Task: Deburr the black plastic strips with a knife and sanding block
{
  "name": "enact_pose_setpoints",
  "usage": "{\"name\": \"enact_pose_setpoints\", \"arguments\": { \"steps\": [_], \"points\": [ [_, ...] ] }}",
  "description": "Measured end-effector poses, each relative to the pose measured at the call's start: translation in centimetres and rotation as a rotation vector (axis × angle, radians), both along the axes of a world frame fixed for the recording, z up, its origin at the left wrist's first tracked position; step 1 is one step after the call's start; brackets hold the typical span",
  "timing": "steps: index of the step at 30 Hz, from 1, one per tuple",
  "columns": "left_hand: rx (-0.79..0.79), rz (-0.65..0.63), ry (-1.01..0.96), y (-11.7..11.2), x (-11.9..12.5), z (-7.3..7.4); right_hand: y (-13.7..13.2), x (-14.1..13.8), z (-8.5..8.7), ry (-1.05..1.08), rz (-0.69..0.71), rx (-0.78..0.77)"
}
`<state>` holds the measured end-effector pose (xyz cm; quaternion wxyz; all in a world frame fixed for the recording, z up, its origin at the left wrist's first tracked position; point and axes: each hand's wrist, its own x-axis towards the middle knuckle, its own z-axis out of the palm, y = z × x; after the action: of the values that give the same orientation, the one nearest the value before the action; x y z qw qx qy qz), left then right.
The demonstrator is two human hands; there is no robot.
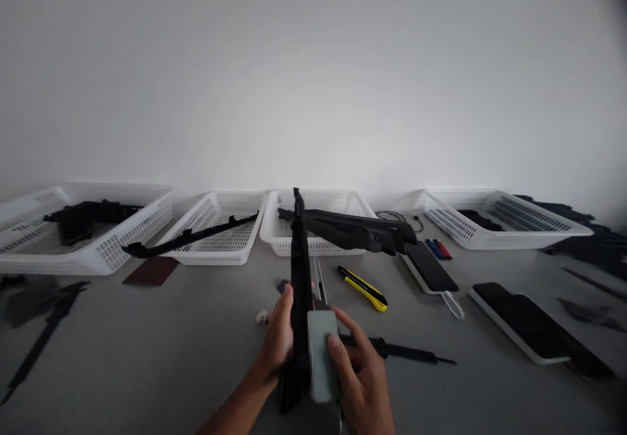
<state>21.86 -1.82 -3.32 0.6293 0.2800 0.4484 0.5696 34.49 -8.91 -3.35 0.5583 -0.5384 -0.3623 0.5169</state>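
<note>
Both hands occupied. Left hand [279, 334] closed around the lower half of a long black strip [300, 278], which stands lengthwise away from the body, above the table [206, 343]. Right hand [362, 376] grips a pale grey-green block [322, 356], thumb on its face, block alongside the strip's right side. Contact between the 2 looks likely; not confirmed from this angle.

Risks, as judged:
1. Strip is held low, so its far end has long leverage. Uneven pressure from the block could twist it in the left hand or flex it.
2. Far end overlaps, in view, the dark curved parts [362, 226] jutting over the right rim of the middle basket [289, 247]. A sideways swing might catch them, if depths match; cannot tell.
3. Block is smooth-looking; thumb slip could send it across the strip or onto the left fingers.
4. Black tool with a thin tip [406, 351] lies just beyond the right hand; knuckles may knock it. Yellow cutter [363, 288] is near too; blade exposure unclear.
</note>
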Motion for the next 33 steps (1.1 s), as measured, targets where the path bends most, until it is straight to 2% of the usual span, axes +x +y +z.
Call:
{"name": "enact_pose_setpoints", "arguments": {
  "steps": [4,7,10,12,16,18,22,25,27,31,33],
  "points": [
    [0.058,-0.026,0.177,-0.4,0.4,0.2,0.8,-0.1,1.0,0.048,-0.094,0.027],
    [0.066,-0.003,0.279,-0.3,0.1,0.5,-0.7,-0.5,-0.3,0.078,-0.064,-0.003],
    [0.078,0.043,0.379,-0.2,-0.3,0.8,-2.2,-1.0,-1.7,0.041,0.024,-0.012],
    [0.072,0.047,0.407,-0.2,-0.5,0.8,-2.4,-1.1,-2.0,0.007,0.063,0.004],
    [0.08,0.04,0.273,-0.2,-0.6,0.2,-1.8,-1.0,-1.6,0.001,0.066,0.025],
    [0.098,0.056,0.226,-0.2,-0.6,-0.3,-1.9,-1.1,-1.8,-0.013,0.114,0.052],
    [0.112,0.096,0.255,-0.2,-0.7,-0.9,-2.7,-1.2,-2.6,-0.096,0.233,0.141],
    [0.128,0.087,0.258,0.0,-0.6,-0.9,-2.6,-0.8,-2.7,-0.115,0.172,0.122],
    [0.116,0.042,0.166,0.3,-0.7,-0.9,-2.4,-0.6,-2.9,-0.111,0.125,0.118],
    [0.019,-0.086,-0.147,1.0,-0.7,-1.1,-2.4,-1.0,-3.3,-0.103,0.092,0.193],
    [-0.004,-0.127,-0.23,1.0,-0.8,-1.3,-2.2,-1.1,-3.3,-0.082,0.058,0.17]
  ]
}}
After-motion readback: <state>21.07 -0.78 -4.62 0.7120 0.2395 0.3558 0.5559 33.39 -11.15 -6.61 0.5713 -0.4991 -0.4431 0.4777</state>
